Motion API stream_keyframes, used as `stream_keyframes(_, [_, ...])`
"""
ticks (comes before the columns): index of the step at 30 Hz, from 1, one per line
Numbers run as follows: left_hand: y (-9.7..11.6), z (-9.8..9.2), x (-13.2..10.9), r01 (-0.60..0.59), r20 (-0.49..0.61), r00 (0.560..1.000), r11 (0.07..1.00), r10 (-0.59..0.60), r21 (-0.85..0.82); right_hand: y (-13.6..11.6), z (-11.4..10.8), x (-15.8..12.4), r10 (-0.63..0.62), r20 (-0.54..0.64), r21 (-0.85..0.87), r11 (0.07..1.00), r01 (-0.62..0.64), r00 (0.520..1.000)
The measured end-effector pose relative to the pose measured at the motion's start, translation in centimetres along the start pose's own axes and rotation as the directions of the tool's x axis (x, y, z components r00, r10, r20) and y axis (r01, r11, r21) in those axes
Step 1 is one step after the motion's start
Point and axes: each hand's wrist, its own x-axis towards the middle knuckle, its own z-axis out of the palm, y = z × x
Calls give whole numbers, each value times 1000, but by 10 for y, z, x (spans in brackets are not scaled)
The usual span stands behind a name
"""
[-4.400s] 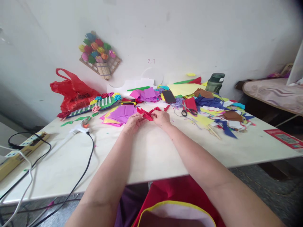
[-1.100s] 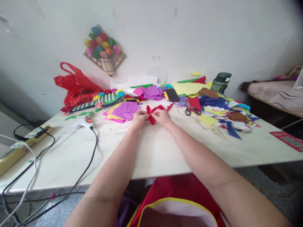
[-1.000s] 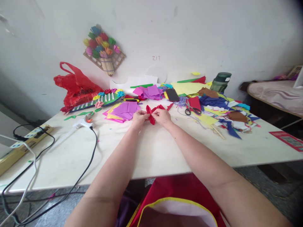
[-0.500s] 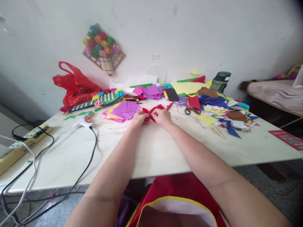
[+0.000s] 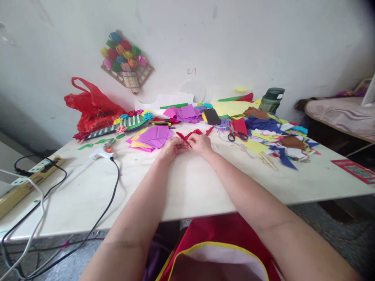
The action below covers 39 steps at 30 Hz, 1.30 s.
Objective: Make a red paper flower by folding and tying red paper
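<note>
Over the middle of the white table, a small folded piece of red crepe paper [image 5: 182,136] is held between my two hands. My right hand [image 5: 200,144] pinches it from the right with thumb and forefinger. From the left, my left hand [image 5: 173,149] curls its fingers at the paper's lower part; the exact contact is partly hidden. More red paper pieces [image 5: 209,131] lie just behind my right hand. Beside my left hand rests a stack of purple, yellow and pink paper sheets [image 5: 155,136].
A glue gun [image 5: 103,151] with its black cord lies left, near a power strip [image 5: 32,183]. Scissors [image 5: 236,135], a phone [image 5: 212,116], paper scraps [image 5: 288,142] and a dark green bottle [image 5: 271,100] stand or lie right. A red plastic bag [image 5: 93,105] sits at the back left.
The red paper between my hands now looks narrower and more folded. My left hand has turned slightly, with its fingers lower on the paper; my right hand keeps its pinch.
</note>
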Motion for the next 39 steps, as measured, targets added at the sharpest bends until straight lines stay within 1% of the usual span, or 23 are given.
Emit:
stream_keyframes(3, [0,1,-3,-23,13,1000,1000,23,13,3,3,1,-3,-24,67,998,4,1000])
stream_keyframes(7, [-1,-1,-3,-57,19,998,998,57,3,7,7,4,8,-33,202,979,-1,999])
stream_keyframes(11, [-3,-3,-3,-94,5,996,996,94,-11,11,12,6,32,-13,360,933,-25,999])
stream_keyframes(13, [-3,-4,-2,-89,33,996,996,88,11,12,15,8,43,1,430,902,-39,999])
stream_keyframes(16, [-3,-5,-2,-95,46,995,995,93,42,12,18,9,77,58,569,817,-96,995])
stream_keyframes(20, [-2,-4,-2,-124,4,992,991,124,46,7,16,9,114,159,751,631,-195,981])
stream_keyframes(22, [-1,-3,-3,-127,-4,992,991,128,40,4,13,8,130,203,793,560,-241,970])
stream_keyframes(24, [-1,-2,-4,-131,-7,991,991,131,32,2,8,7,141,242,803,525,-280,960])
stream_keyframes(26, [0,-2,-4,-139,-15,990,990,139,20,0,4,5,127,265,807,513,-292,956])
stream_keyframes(30, [0,-2,-3,-149,-34,988,989,149,-3,-1,-4,3,54,289,830,483,-279,956])
stream_keyframes(33, [0,-3,-2,-141,-50,989,990,140,-19,-2,-7,1,20,338,830,466,-308,941])
stream_keyframes(36, [-1,-4,-2,-154,-71,986,987,150,-48,-2,-5,0,6,379,797,506,-329,926])
stream_keyframes(39, [-1,-4,-1,-168,-67,984,985,165,-38,0,1,1,2,373,775,549,-313,928])
